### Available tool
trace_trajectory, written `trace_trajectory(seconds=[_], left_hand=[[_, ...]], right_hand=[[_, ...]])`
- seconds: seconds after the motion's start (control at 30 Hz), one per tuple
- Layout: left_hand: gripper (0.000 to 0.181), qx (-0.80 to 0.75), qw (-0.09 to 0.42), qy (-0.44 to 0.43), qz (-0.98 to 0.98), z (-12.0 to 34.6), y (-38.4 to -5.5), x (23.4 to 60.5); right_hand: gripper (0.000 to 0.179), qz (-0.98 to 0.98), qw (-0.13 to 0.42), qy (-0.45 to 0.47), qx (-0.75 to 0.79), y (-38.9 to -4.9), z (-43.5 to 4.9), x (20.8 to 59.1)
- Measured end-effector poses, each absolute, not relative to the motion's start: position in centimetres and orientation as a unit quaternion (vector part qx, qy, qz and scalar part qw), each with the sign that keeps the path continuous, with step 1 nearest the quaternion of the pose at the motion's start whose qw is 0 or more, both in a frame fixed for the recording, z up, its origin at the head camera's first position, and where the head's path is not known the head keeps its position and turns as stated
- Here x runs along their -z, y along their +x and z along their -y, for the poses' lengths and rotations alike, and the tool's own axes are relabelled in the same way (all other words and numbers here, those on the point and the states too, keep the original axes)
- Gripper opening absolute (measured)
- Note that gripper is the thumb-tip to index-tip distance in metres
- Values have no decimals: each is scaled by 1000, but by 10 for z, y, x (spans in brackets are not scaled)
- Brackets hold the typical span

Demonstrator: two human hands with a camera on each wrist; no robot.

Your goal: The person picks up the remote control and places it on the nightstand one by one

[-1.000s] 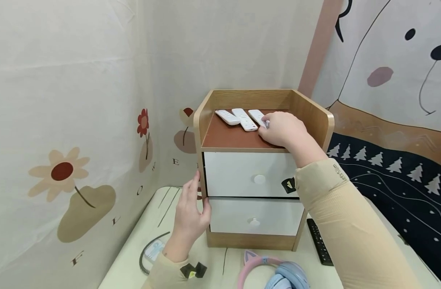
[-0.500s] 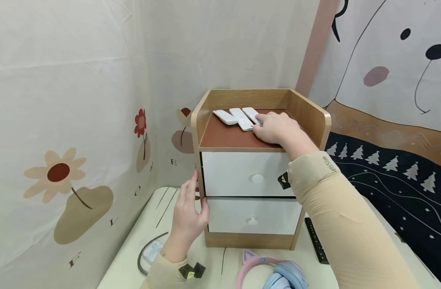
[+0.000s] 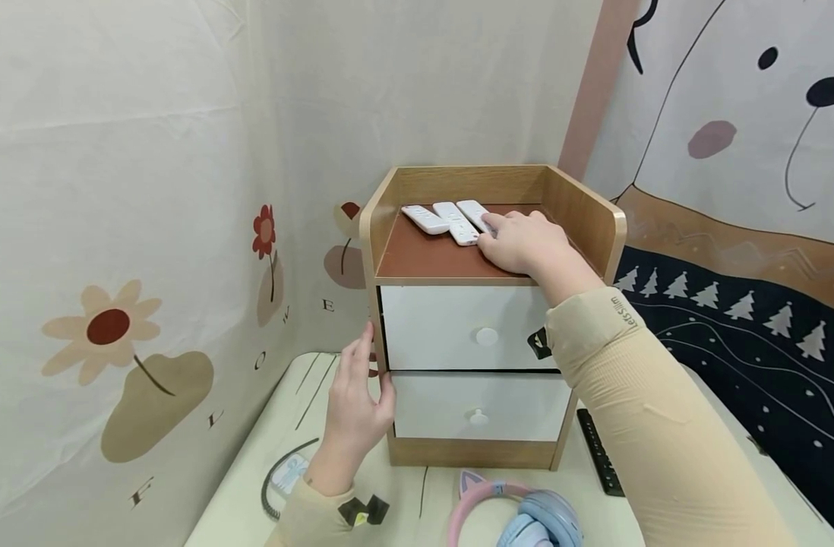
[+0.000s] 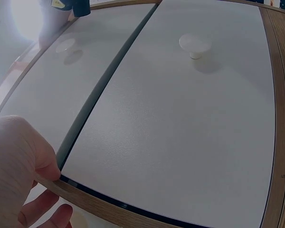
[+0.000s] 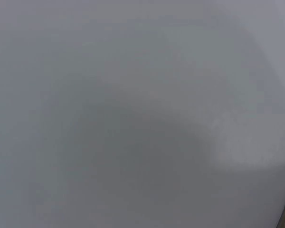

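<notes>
Three white remote controls lie side by side on the brown top of a small wooden cabinet (image 3: 472, 451). My right hand (image 3: 526, 243) holds the near end of the right-hand remote control (image 3: 473, 212); its fingertips are partly hidden in the head view. The middle remote control (image 3: 456, 223) lies close beside it, and the left remote control (image 3: 425, 220) touches or nearly touches the middle one. My left hand (image 3: 357, 406), fingers straight, rests against the cabinet's left side. In the left wrist view its thumb (image 4: 46, 164) lies at the front edge.
Two white drawers, an upper drawer (image 3: 444, 319) and a lower drawer (image 3: 434, 410), are closed. Pink and blue headphones (image 3: 543, 516) lie in front. A black remote or keyboard-like strip (image 3: 599, 453) lies at right, a coiled dark cord (image 3: 266, 497) at left. Raised wooden sides border the cabinet top.
My right hand has shifted the right-hand remote control slightly left, closer to the middle one, and then stayed nearly still. The left hand keeps its place on the cabinet's side.
</notes>
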State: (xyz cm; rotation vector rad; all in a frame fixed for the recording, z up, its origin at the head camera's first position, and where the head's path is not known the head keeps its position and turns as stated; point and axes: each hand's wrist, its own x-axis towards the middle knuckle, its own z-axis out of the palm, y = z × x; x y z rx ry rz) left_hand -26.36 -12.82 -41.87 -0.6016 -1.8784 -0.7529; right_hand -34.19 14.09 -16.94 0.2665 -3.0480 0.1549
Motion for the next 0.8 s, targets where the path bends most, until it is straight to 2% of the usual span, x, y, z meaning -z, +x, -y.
trace_trajectory(seconds=[0.43,0.8], left_hand=[[91,308,478,-247,784,128,-263,419],[92,310,475,-250,785,128,-261,418]], right_hand=[[75,992,75,82,-66,-330,-144,174],[68,977,141,95,-129,-301,-156,183]])
